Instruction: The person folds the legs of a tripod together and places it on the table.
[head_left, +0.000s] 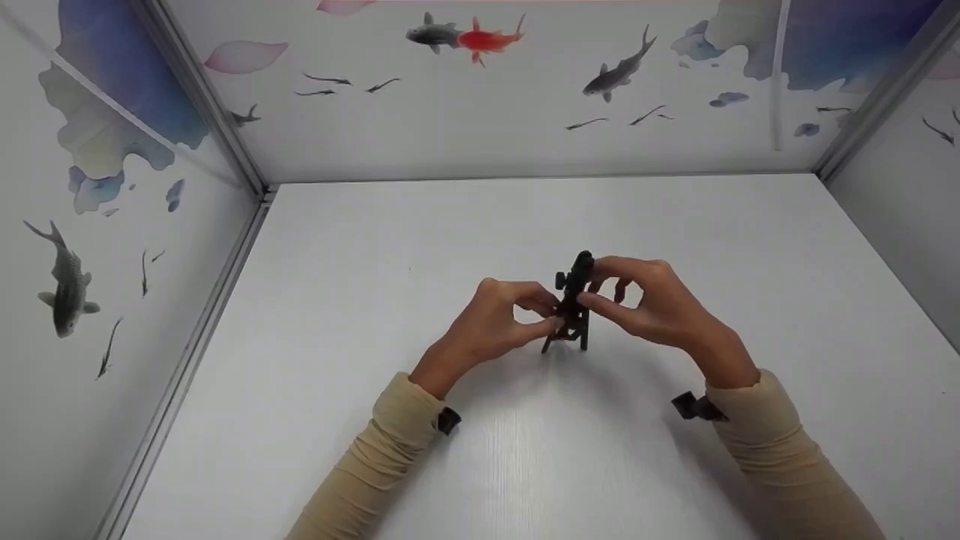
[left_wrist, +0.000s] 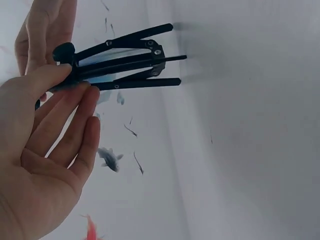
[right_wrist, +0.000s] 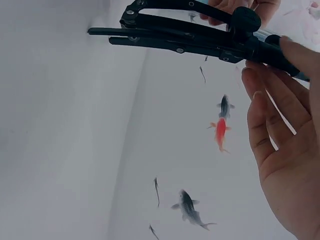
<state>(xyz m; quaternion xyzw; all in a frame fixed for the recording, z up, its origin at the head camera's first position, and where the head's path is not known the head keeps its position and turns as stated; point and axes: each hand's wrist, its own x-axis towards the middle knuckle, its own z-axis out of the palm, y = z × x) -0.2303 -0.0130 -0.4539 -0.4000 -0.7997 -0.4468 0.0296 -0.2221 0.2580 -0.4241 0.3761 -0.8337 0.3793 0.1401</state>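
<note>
A small black tripod (head_left: pixel 576 289) stands upright between both hands over the white table, its legs pointing down and slightly spread. The left hand (head_left: pixel 491 319) pinches it low, near the top of the legs, between thumb and fingers. Higher up, the right hand (head_left: pixel 664 307) pinches the tripod's upper column from the other side. In the left wrist view the tripod (left_wrist: pixel 125 64) shows its hinged legs, centre rod and a round knob (left_wrist: pixel 63 52). The right wrist view shows the legs of the tripod (right_wrist: pixel 185 36) close together, and the right thumb and fingers around the column.
The white table (head_left: pixel 337 247) spreads around the hands. White panels with painted fish (head_left: pixel 487 41) and blue blotches wall it at the back and sides, set in metal framing (head_left: pixel 225 262). A small black device (head_left: pixel 697 406) sits at the right cuff, another (head_left: pixel 448 421) at the left.
</note>
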